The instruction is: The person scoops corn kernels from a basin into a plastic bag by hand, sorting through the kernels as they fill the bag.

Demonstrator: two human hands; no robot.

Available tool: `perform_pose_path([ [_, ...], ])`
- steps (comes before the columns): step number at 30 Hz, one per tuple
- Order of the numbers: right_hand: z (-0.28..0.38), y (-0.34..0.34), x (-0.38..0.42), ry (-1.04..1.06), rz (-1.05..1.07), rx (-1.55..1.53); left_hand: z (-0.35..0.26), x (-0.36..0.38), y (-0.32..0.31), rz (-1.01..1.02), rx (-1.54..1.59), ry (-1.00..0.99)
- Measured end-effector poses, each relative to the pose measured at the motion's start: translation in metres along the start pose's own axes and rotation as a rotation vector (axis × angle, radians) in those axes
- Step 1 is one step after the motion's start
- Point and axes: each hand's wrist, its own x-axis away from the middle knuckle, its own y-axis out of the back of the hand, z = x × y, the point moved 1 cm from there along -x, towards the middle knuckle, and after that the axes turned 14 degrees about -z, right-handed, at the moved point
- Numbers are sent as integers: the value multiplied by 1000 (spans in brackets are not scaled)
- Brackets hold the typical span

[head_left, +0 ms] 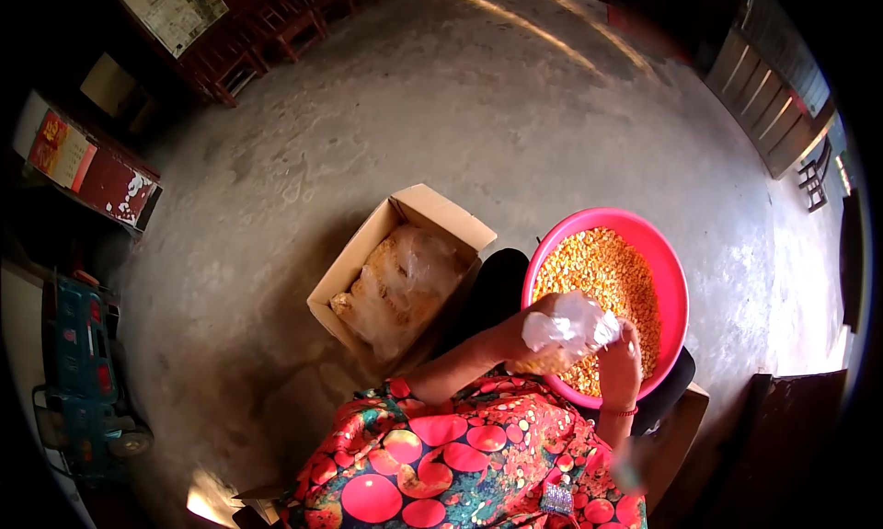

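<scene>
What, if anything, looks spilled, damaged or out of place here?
The dark red panel at far left looks damaged: white patches mark it, like chipped paint. I see nothing spilled beside the pink basin.

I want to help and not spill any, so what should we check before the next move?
1. Right hand on the plastic bag: ok.
2. Left hand gripping tightly: cannot tell, its fingers are hidden.
3. Whole bag over the pink tub: not ok, one end seems to stick out past the rim.
4. Corn inside the tub: ok, it sits below the rim.
5. Bag closed tightly: cannot tell.
6. Box open: ok.
</scene>
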Motion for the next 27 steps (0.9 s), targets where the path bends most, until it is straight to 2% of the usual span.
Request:
perform_pose_path([
  [4, 8, 17, 1, 50, -22, 47, -40, -5, 59, -152, -192, -174],
  [6, 10, 28, 3, 41, -46, 51, -91, -11, 72, -321, -169, 143],
  [7, 12, 24, 5, 60, -99, 48, -87, -12, 94, -344, -163, 161],
  [11, 14, 29, 8, 71, -163, 92, -41, -19, 179, -445, -228, 216],
  [13, 15, 34, 9, 73, -169, 111, 15, -30, 239, -461, -673, 45],
  [15, 16, 34, 11, 71, -187, 146, 26, -36, 253, -413, -881, -1],
  [17, 17, 34, 14, 72, -206, 146, 40, -30, 260, -575, -534, 311],
  [18, 18, 35, 14, 69, -218, 150, 57, -34, 268, -564, -534, 314],
  [20, 18, 37, 15, 61, -232, 158, 105, -38, 287, -535, -790, 24],
  [22, 18, 39, 15, 54, -247, 167, 138, -45, 281, -617, -694, 116],
  [23, 19, 39, 16, 60, -253, 196, 153, -48, 272, -606, -611, 49],
  [24, 19, 39, 17, 63, -259, 223, 154, -52, 270, -437, -917, -23],
  [26, 20, 34, 18, 68, -269, 228, 184, -38, 258, -485, -1088, 150],
  [27, 20, 35, 18, 59, -271, 241, 199, -32, 251, -462, -1047, 338],
])
